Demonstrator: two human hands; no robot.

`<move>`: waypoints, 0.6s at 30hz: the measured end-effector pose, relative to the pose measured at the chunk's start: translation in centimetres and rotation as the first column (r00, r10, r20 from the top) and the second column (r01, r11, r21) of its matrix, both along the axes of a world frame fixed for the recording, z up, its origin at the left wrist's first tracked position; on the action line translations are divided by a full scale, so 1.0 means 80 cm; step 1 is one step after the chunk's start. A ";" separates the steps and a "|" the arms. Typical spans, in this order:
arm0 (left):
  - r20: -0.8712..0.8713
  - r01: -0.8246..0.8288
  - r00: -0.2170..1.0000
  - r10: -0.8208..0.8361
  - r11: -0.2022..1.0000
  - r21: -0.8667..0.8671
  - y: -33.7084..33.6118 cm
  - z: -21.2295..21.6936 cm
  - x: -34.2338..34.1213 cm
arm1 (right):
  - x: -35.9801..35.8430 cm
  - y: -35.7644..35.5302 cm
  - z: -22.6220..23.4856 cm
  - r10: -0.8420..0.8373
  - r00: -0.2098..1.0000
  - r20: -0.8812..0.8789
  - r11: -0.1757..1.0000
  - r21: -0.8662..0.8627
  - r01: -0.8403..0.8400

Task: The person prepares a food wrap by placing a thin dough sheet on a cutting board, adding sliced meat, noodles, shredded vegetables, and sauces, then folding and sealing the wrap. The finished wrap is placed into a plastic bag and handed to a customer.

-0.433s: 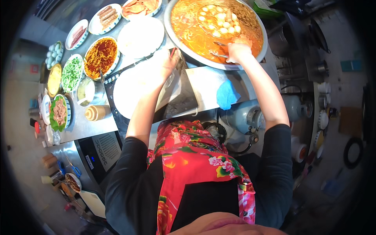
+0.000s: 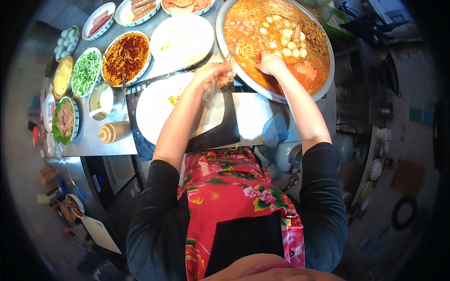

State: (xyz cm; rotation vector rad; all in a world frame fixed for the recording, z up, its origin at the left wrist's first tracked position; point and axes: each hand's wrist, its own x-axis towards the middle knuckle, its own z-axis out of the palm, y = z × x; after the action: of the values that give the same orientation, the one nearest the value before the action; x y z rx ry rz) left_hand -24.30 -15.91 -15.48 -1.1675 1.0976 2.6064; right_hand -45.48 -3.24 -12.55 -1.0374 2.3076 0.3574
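Observation:
A wide metal pan [image 2: 323, 79] of orange-red broth with noodles, pale balls and meat slices stands at the top right. My right hand [image 2: 269, 63] is closed on a thin utensil at the pan's near side. My left hand [image 2: 213, 75], in a clear plastic glove, is curled at the pan's rim, apparently gripping the handle of a round wire skimmer [image 2: 276, 33] that holds several balls in the broth. Under my left forearm a large white round wrap [image 2: 157, 107] lies on a black board [image 2: 220, 136].
Dishes line the metal counter on the left: red chilli [image 2: 125, 52], chopped greens [image 2: 85, 72], yellow shreds [image 2: 62, 76], an almost bare white plate [image 2: 180, 40], sausages [image 2: 140, 9], a sauce bowl [image 2: 101, 98], a squeeze bottle [image 2: 112, 132]. A blue cloth [image 2: 274, 131] hangs at the counter edge.
My left hand has lifted off the white wrap and moved up right to the pan's rim. My right hand has shifted slightly left within the pan.

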 end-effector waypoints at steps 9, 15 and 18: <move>-0.080 -0.019 0.997 -0.004 0.958 -0.285 0.006 -0.012 0.005 | -0.034 0.031 0.075 0.360 0.902 -0.237 0.927 -0.021 -0.376; -0.093 -0.074 0.995 0.043 0.931 -0.359 0.012 -0.002 0.015 | -0.024 -0.009 0.083 0.525 0.767 -0.370 0.840 0.081 -0.536; 0.060 -0.032 0.996 0.060 0.922 -0.387 0.012 0.006 0.019 | -0.019 -0.038 0.063 0.524 0.824 -0.216 0.849 0.050 -0.526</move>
State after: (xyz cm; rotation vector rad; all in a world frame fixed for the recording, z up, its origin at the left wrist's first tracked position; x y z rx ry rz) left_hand -22.81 -14.94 -14.96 -1.3560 1.6400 2.4248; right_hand -46.97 -6.30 -7.52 -1.7201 2.1708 0.7092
